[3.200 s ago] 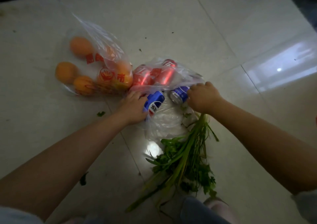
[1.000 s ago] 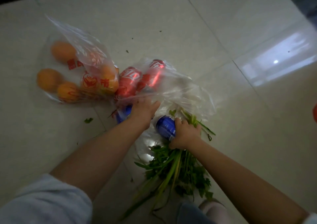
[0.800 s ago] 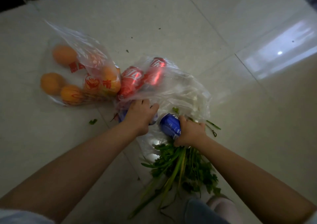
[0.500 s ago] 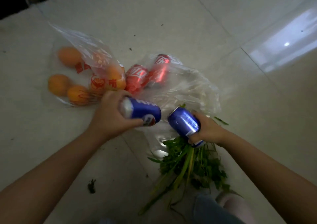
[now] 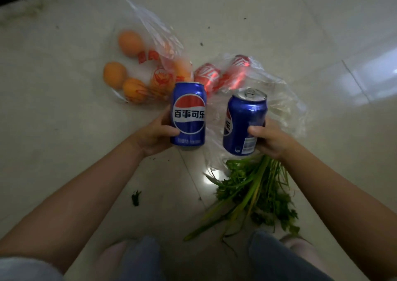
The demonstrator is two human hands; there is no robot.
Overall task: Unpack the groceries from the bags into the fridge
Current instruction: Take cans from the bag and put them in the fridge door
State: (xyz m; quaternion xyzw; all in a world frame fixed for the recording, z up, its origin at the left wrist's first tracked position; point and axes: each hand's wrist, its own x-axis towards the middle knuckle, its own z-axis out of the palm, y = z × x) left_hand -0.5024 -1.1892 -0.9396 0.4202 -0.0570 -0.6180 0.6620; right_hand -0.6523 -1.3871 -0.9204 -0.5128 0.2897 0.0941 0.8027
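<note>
— Head view first: what do the hands hold?

— The left hand [image 5: 153, 135] grips a blue Pepsi can [image 5: 188, 117] upright, logo toward the camera, thumb across its lower front and the fingers curled round the far side. The right hand [image 5: 269, 141] grips a second blue can [image 5: 243, 122], tilted a little to the right so its silver top and pull tab show; the thumb lies over the label near the barcode and the fingers wrap behind.

— Do the two cans touch?

— No, they sit near each other with a gap between, both lifted above the floor [image 5: 53, 130].

— And the rest of the groceries?

— On the pale tiles beyond the cans lies a clear plastic bag [image 5: 279, 100], crumpled and open, with two red cola cans [image 5: 223, 74] on their sides at its far end. Just left of it a second clear bag with red print [image 5: 159, 50] holds oranges [image 5: 120, 74], four or five as far as the plastic lets one count. A bunch of leafy green herbs [image 5: 255, 190] lies on the floor below the right hand, stems pointing toward the bag. A small green scrap [image 5: 136, 198] sits apart on the tiles.

— Anything of the person besides the arms?

— Knees in blue fabric [image 5: 279, 259] at the bottom edge.
</note>
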